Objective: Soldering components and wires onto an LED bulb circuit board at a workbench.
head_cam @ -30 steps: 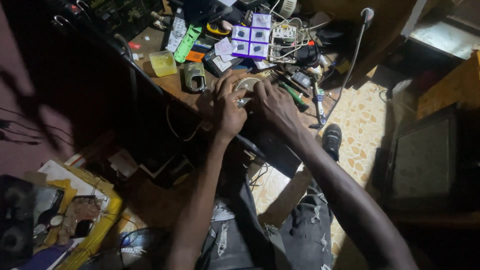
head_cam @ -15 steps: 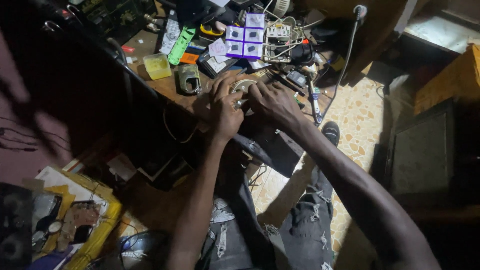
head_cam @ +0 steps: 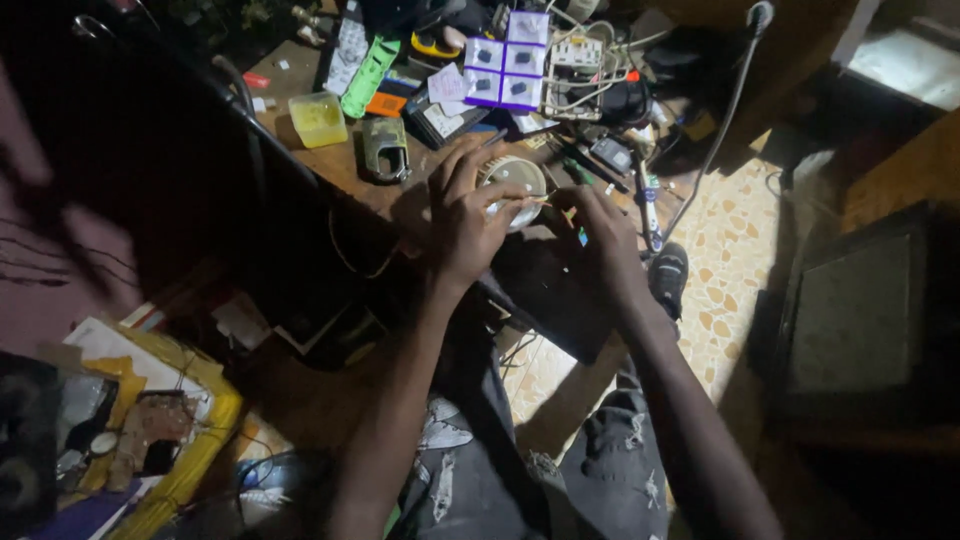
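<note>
The round lamp housing (head_cam: 515, 180) looks like pale plastic with a glossy, smooth face. The counter (head_cam: 345, 165) is brown wood, matt and worn. The small yellow box (head_cam: 318, 119) is translucent plastic. The jeans (head_cam: 470, 470) are rough, torn cloth.

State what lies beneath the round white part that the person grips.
The round white part sits over the brown table and a dark flat panel. The left hand covers its near side, hiding the contact beneath.
</note>
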